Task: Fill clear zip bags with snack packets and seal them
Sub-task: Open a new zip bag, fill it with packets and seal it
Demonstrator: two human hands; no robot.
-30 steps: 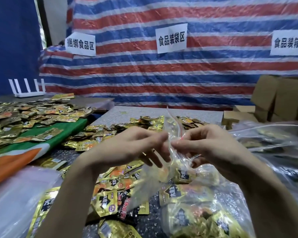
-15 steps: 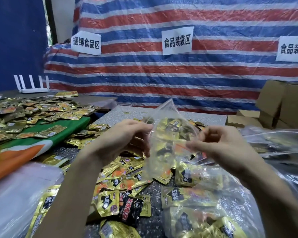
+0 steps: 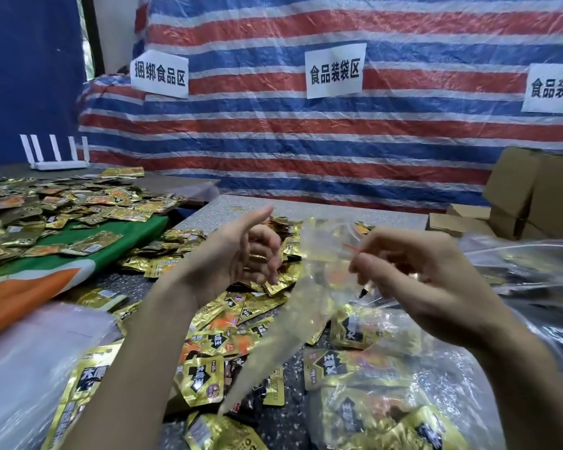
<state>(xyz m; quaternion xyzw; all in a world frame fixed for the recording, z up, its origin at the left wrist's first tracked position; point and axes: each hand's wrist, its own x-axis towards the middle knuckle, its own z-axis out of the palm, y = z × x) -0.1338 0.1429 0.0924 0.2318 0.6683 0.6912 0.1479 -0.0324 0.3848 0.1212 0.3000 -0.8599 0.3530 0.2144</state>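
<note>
An empty clear zip bag (image 3: 303, 306) with a red zip line hangs slanted over the table, mouth up and bottom corner down to the left. My right hand (image 3: 416, 280) pinches it at the top edge by the red line. My left hand (image 3: 241, 254) is just left of the bag, apart from it, thumb raised and fingers loosely curled; I see nothing in it. Gold snack packets (image 3: 202, 381) lie scattered on the speckled table (image 3: 290, 414) beneath both hands.
Filled clear bags (image 3: 371, 368) lie at the lower right, and more clear plastic (image 3: 30, 368) at the lower left. A green and orange cloth (image 3: 88, 235) on the left carries several more packets. Cardboard boxes (image 3: 533, 196) stand at the right. A white router (image 3: 56, 157) sits far left.
Both hands held the bag's mouth before. My left hand has let go and drawn left with its thumb up, and the bag now hangs from my right hand alone.
</note>
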